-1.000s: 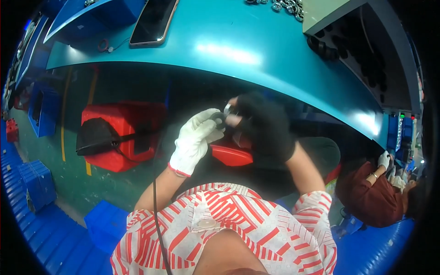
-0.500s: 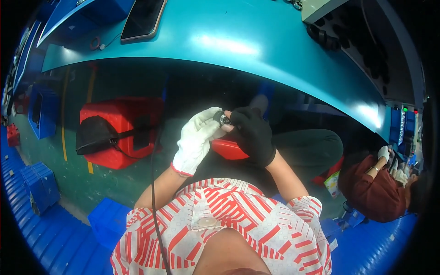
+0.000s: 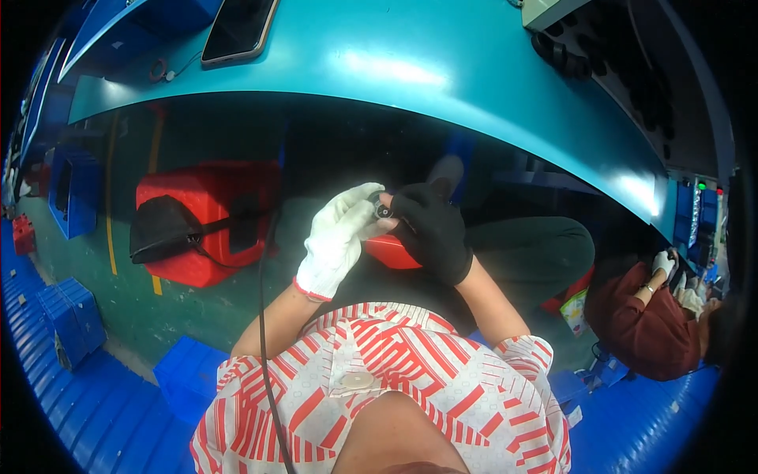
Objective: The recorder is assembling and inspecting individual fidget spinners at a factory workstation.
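My left hand (image 3: 333, 241), in a white knit glove with a red cuff edge, pinches a small round black-and-silver part (image 3: 384, 212). On the part's other side, my right hand (image 3: 430, 233) also grips it, in a black glove with bare fingertips. A dark round centre shows on the face of the part; its exact kind is too small to make out. Both hands are close together above my lap, short of the bench edge. Fingers of both gloves cover the part's sides.
Ahead curves a turquoise workbench (image 3: 474, 95) with a phone (image 3: 239, 31) on its left. A red stool (image 3: 189, 272) with a black bag (image 3: 164, 229) stands left. Blue crates (image 3: 185, 379) lie around, and a dark cable (image 3: 264, 340) hangs past my left arm. A co-worker (image 3: 643, 324) sits at right.
The small round part has turned a little between my fingers, and its face looks different. Both hands keep their grip in nearly the same place. The whole view has shifted slightly.
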The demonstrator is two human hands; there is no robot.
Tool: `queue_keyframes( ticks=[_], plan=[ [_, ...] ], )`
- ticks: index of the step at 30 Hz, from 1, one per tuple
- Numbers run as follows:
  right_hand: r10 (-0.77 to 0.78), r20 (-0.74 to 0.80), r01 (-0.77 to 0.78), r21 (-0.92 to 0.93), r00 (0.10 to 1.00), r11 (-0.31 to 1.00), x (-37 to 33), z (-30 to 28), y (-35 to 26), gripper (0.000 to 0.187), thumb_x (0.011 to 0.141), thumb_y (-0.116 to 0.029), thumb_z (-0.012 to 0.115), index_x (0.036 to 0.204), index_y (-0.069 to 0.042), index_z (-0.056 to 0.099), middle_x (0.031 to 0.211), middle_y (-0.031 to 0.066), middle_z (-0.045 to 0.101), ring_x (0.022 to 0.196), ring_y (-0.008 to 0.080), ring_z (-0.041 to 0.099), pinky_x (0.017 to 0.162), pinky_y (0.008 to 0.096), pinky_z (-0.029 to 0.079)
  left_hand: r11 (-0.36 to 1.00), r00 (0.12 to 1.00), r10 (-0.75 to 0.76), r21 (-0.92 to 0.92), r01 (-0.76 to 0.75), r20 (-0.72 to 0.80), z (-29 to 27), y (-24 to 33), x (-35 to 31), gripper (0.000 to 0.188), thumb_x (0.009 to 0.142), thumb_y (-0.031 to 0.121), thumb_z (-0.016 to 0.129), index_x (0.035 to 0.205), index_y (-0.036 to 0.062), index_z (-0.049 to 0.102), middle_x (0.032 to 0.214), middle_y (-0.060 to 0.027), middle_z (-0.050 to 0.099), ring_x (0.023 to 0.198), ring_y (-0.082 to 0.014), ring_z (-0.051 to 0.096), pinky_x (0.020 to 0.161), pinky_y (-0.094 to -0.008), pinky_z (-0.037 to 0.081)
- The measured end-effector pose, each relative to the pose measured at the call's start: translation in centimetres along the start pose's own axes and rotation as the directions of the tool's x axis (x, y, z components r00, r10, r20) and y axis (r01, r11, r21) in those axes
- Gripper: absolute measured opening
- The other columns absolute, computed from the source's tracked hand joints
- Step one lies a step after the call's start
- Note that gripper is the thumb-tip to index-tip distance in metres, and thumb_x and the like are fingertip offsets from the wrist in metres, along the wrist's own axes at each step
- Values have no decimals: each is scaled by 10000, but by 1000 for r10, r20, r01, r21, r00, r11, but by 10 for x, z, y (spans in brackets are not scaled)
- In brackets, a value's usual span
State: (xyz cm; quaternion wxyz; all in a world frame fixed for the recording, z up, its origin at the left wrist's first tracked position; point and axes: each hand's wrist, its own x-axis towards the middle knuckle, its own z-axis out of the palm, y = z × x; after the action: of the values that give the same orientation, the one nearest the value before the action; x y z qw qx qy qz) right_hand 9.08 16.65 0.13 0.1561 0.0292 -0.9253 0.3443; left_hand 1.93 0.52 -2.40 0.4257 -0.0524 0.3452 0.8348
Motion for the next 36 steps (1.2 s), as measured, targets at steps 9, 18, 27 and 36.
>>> queue_keyframes(
  ticks=[9,18,27,36],
  plan=[
    [143,-38,-136,149,989,979,-3,10,-3,485,748,-109,724,1194,-80,535,965,97,607,821,262,631,605,331,496,882,984,178,449,-145,-31,10,-3,-3,448,797,-83,609,1225,-48,481,1102,-141,594,918,-177,624,849,-267,520],
    [47,80,-44,-32,996,999,-8,9,6,317,756,-77,688,1041,-69,551,887,115,625,727,273,646,574,337,489,307,960,160,913,-268,228,8,14,-6,390,805,-71,623,1175,-52,500,1116,-175,609,992,-219,638,840,-285,516],
    [91,-6,-90,115,996,989,-6,15,2,253,770,-92,672,1000,-57,572,839,115,632,713,279,641,579,338,495,313,957,236,919,-239,169,7,5,1,336,815,-18,623,1132,-66,519,1009,-157,654,840,-215,673,754,-282,537],
    [75,-11,-74,83,997,994,-9,17,1,264,752,-111,690,987,-65,578,839,127,629,721,283,643,593,346,497,683,998,59,730,-38,-4,12,11,2,377,845,15,574,1204,-73,500,1043,-161,624,883,-182,649,758,-277,541]
  ],
)
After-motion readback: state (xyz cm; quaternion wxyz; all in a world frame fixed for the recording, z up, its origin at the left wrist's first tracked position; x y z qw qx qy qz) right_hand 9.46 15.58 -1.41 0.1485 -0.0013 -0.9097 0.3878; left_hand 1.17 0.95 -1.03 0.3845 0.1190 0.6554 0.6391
